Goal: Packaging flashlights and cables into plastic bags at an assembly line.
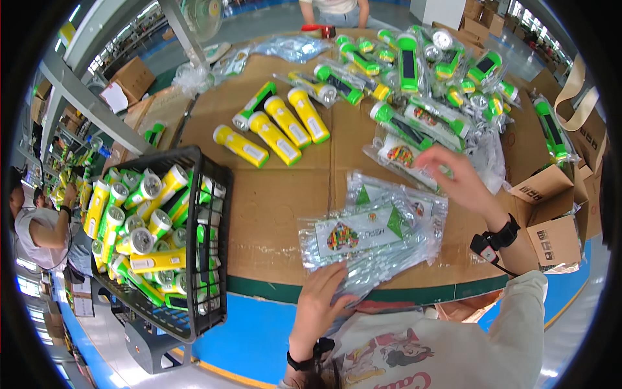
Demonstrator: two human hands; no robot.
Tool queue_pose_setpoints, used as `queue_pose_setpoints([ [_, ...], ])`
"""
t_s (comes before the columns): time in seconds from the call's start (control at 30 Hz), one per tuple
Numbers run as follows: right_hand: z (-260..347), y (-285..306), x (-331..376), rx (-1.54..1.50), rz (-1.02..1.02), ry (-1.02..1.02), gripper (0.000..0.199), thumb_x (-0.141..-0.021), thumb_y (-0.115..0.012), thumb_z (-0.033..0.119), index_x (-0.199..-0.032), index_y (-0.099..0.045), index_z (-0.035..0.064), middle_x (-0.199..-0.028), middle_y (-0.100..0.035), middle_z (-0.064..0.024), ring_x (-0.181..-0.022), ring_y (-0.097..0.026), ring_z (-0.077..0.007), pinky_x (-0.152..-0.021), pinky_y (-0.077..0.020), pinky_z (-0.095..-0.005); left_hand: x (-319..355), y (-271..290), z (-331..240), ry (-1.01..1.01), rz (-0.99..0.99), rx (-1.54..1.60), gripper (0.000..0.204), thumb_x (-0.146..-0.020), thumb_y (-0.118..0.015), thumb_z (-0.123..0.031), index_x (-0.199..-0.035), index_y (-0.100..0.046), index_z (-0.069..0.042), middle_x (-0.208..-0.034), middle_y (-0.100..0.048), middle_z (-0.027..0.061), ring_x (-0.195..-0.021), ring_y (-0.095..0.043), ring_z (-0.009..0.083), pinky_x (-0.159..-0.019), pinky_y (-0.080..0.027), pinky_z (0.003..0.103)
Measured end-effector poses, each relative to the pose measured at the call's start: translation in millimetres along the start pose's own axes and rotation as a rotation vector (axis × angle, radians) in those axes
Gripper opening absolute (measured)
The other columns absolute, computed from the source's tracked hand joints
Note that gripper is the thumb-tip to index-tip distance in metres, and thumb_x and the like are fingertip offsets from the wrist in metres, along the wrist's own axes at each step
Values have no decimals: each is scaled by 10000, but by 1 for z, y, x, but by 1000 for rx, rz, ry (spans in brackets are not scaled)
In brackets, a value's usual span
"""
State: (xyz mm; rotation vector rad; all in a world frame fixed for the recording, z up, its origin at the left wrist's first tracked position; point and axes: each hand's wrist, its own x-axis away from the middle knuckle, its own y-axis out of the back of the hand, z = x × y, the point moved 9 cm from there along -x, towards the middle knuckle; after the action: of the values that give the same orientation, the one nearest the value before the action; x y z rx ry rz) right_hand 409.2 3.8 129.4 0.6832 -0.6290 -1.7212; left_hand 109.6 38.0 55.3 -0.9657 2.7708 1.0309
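A stack of clear printed plastic bags lies at the table's near edge. My left hand rests at its lower left corner, fingers and thumb apart against the plastic. Beyond the stack, my right hand hovers with bent, parted fingers beside a bagged flashlight; I see nothing held in it. Another bagged green flashlight lies just past that one. Left of these, several unbagged yellow flashlights lie loosely side by side, with a green one turned dark panel up among them.
A black basket full of yellow and green flashlights stands at the left edge. Bagged flashlights are heaped at the far right. Open cardboard boxes stand to the right. One person is across the table; another sits far left.
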Motion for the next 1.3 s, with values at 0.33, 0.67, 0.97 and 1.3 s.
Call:
queue_pose_setpoints([
  [0.33,61,-126,41,512,224,490,230,-760,-645,103,-973,-613,26,-1082,-629,-85,-867,-694,-242,-758,-574,-370,-2,-10,-9,-33,-23,-181,457,-743,-788,-145,-1163,-660,-18,-1362,-574,140,-1217,-540,351,-1036,-408,486],
  [0.67,128,-119,44,445,14,769,264,-712,-666,135,-950,-630,27,-853,-615,-60,-796,-638,-208,-710,-531,-315,7,34,-43,-101,-416,-249,399,-772,-787,-164,-1146,-690,-65,-1162,-657,57,-1040,-594,257,-946,-417,445],
  [0.97,162,-130,53,449,-10,877,168,-668,-666,137,-807,-600,70,-822,-578,-18,-791,-588,-181,-688,-510,-294,5,46,-42,-110,-395,-331,191,-723,-807,-117,-895,-724,-106,-949,-694,-17,-884,-613,178,-984,-349,411],
  [1.3,128,-91,35,333,101,683,157,-718,-713,129,-845,-636,77,-801,-620,-27,-764,-623,-202,-607,-491,-337,38,88,-13,-39,-398,-303,174,-722,-801,-92,-873,-716,-81,-922,-697,14,-834,-622,213,-944,-388,416],
])
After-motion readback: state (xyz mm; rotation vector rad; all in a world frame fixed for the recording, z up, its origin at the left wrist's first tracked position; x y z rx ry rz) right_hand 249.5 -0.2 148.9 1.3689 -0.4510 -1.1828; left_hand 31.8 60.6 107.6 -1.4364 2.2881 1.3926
